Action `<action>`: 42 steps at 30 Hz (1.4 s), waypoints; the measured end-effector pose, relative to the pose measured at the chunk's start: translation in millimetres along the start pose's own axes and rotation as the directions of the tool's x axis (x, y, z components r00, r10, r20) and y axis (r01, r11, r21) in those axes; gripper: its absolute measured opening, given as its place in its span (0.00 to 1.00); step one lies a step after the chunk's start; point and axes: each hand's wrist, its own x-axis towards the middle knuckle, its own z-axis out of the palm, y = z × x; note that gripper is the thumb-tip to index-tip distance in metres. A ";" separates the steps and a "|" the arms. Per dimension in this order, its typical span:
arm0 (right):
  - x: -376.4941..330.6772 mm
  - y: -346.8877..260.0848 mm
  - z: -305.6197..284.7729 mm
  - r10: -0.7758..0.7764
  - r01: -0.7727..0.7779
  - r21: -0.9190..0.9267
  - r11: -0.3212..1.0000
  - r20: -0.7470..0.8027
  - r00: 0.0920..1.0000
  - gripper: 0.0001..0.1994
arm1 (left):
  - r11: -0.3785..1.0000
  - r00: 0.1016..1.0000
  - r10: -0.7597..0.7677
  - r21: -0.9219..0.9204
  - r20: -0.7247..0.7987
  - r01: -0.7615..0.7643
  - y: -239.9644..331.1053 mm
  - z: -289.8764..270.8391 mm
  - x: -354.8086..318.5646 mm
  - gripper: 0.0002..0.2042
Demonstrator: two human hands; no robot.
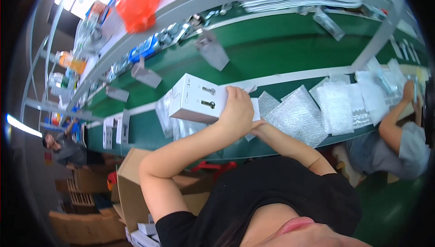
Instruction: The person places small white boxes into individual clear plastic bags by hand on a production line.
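A white cardboard box (pixel 202 97) with small printed pictures of metal fittings is held up over the green bench. My left hand (pixel 239 107) is closed round it near its right end, fingers across the printed side. At that end white flaps stick out. My right hand (pixel 258 124) is against the lower flap, mostly hidden behind my left hand and the box; its fingers do not show. Clear plastic bags (pixel 183 128) lie under and beside the box. Bubble-wrap pouches (pixel 297 117) are spread on the bench to the right.
More white boxes stand on the green conveyor belt (pixel 272 43) and at the bench's left end. A large open carton (pixel 131 170) is below on my left. A metal shelf post (pixel 378 36) rises at the right. A co-worker (pixel 398 138) sits at the far right, handling something.
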 end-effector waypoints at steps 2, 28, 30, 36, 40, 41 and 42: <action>0.8 -0.2 -12.8 -0.045 0.043 0.113 0.993 0.019 0.999 0.24 | 0.995 0.996 0.082 0.053 0.040 -0.084 6.5 0.9 9.8 0.36; 274.5 -437.0 -348.5 -0.855 -0.540 -0.728 -0.422 0.122 0.504 0.33 | -0.184 0.308 -0.748 -0.630 0.587 0.754 -80.6 131.1 -60.9 0.28; 260.8 -429.8 -344.5 -0.783 -0.565 -0.724 -0.397 -0.055 0.620 0.34 | -0.177 0.288 -0.756 -0.607 0.589 0.775 -82.9 135.6 -51.8 0.31; 261.2 -435.5 -349.0 -0.699 -0.612 -0.665 -0.427 -0.187 0.690 0.32 | 0.282 0.572 -0.677 -0.555 0.463 0.783 -28.4 60.9 29.7 0.20; 236.2 -405.3 -301.1 -0.599 -0.550 -0.757 -0.352 -0.269 0.754 0.27 | 0.490 0.712 -0.552 -0.523 0.433 0.698 -13.0 51.2 29.2 0.21; 216.7 -406.0 -277.6 -0.527 -0.411 -0.833 -0.371 -0.175 0.832 0.27 | 0.540 0.755 -0.489 -0.527 0.438 0.656 -11.2 43.9 33.4 0.22; 196.3 -400.1 -251.5 -0.444 -0.262 -0.889 -0.376 -0.075 0.893 0.27 | 0.508 0.792 -0.496 -0.621 0.355 0.597 -5.9 37.0 36.3 0.23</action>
